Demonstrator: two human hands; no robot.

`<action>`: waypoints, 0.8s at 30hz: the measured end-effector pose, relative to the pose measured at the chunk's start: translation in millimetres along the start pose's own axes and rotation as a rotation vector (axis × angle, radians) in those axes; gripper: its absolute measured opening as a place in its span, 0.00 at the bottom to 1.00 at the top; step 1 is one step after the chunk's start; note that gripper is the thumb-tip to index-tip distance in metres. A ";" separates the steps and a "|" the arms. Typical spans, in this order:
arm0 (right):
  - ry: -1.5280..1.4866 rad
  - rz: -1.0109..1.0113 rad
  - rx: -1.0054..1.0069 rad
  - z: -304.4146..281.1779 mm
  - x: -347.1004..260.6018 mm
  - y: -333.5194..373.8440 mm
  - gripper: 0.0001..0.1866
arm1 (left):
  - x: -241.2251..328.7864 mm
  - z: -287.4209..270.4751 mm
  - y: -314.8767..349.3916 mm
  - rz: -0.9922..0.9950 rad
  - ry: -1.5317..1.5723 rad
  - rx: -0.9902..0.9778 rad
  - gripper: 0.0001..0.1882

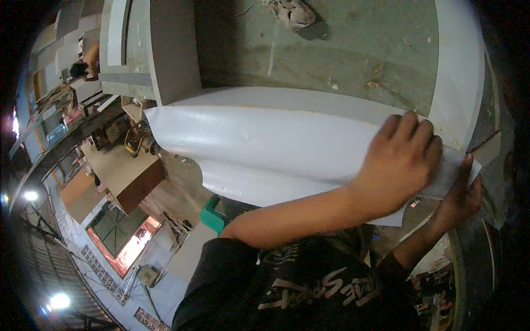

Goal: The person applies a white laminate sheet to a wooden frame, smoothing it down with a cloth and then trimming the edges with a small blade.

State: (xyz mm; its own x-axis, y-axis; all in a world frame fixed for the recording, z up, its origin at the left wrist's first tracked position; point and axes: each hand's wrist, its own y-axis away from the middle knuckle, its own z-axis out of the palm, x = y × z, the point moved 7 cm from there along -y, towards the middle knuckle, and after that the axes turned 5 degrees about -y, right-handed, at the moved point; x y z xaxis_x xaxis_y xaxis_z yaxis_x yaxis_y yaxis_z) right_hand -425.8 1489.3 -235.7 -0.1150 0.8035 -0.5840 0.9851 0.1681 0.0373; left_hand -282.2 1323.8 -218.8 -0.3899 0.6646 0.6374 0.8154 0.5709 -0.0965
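Observation:
A glossy white flexible sheet [259, 138] hangs along the near board [276, 99] of a pale box-like frame, its lower part bulging and curling toward me. My left hand [406, 151] reaches across to the right end of this board. Its fingers are curled over the sheet's upper edge, with the knuckles up. At the far right end of the sheet my right hand [462, 193] grips the edge, thumb and fingers upward; part of its grip is hidden behind the sheet. A thin brownish line runs along the seam between sheet and board.
The frame's left board [174, 52] and right board [459, 66] rise from a greenish worktop [342, 49]. A crumpled rag [292, 14] lies on the worktop. Left stand a brown box-like cabinet [121, 171] and a distant person [91, 60]. A green object [211, 214] is near my left arm.

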 end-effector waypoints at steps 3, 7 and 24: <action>-0.049 -0.015 0.030 -0.4 13.5 -4.3 0.28 | -24.1 -28.4 12.7 0.013 -0.073 0.039 0.15; -0.153 0.085 -0.035 3.7 22.2 -11.4 0.26 | -60.5 -57.4 28.3 -0.034 -0.056 0.020 0.13; 0.075 0.002 -0.038 -13.5 0.1 -11.0 0.36 | -139.4 -149.7 59.2 -0.087 -0.167 0.091 0.06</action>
State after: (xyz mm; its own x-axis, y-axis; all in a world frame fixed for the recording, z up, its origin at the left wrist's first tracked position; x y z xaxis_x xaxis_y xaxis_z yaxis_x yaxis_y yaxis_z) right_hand -438.4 1495.2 -225.3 -0.1234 0.8441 -0.5217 0.9800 0.1864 0.0698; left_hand -115.5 1192.7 -198.9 -0.5287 0.6772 0.5117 0.7363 0.6658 -0.1204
